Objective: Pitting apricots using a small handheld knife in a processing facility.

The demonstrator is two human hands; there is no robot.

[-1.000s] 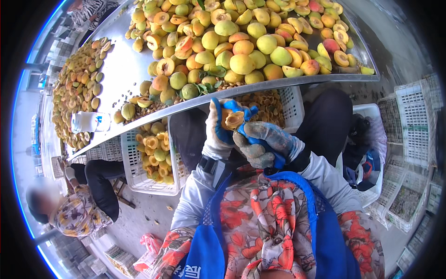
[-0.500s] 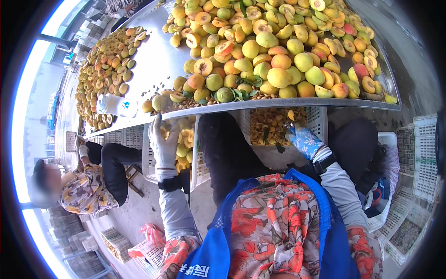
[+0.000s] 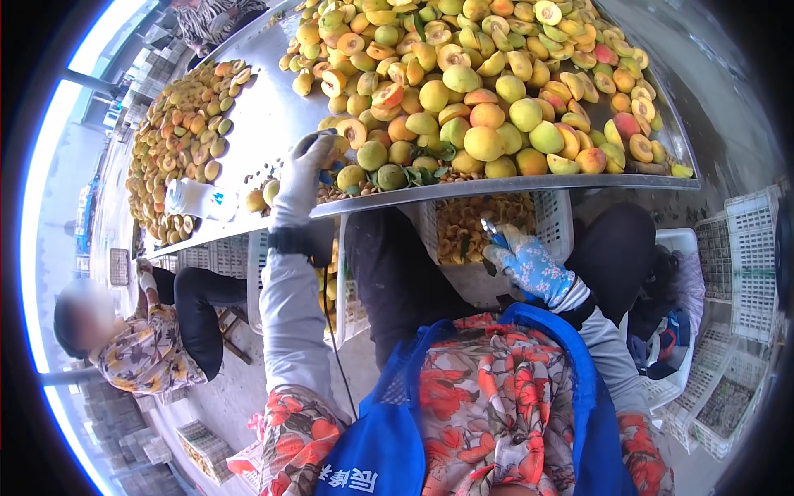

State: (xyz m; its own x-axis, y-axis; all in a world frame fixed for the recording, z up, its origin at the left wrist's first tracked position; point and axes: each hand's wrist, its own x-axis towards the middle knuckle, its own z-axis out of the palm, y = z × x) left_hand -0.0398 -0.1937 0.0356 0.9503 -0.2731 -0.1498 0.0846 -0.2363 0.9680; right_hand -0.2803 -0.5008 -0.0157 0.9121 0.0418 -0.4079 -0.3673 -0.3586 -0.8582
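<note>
My left hand point(image 3: 298, 178), in a white glove, reaches over the metal table's front edge into the near fruit. Its fingers curl down beside a yellow-orange apricot point(image 3: 351, 132); what lies under them is hidden. My right hand point(image 3: 533, 269), in a blue flowered glove with pale fingertips, is held low in front of the table. It is closed round a small hand tool point(image 3: 488, 225) with a metal tip; its exact kind cannot be made out. Beyond it, below the table edge, a white crate point(image 3: 562, 225) holds halved apricots. A big heap of whole and halved apricots point(image 3: 484, 143) covers the tabletop.
The metal table point(image 3: 496, 189) has a raised front rim. A second apricot heap point(image 3: 178, 132) and a white bottle point(image 3: 194, 200) lie to the left. Another crate point(image 3: 351, 298) stands between my left arm and leg. A person point(image 3: 157, 339) sits at left; stacked crates point(image 3: 753, 256) stand at right.
My left hand has moved up from above the left crate, over the rim and onto the fruit. My right hand has shifted slightly left and down, and its tool tip now shows away from the crate's fruit.
</note>
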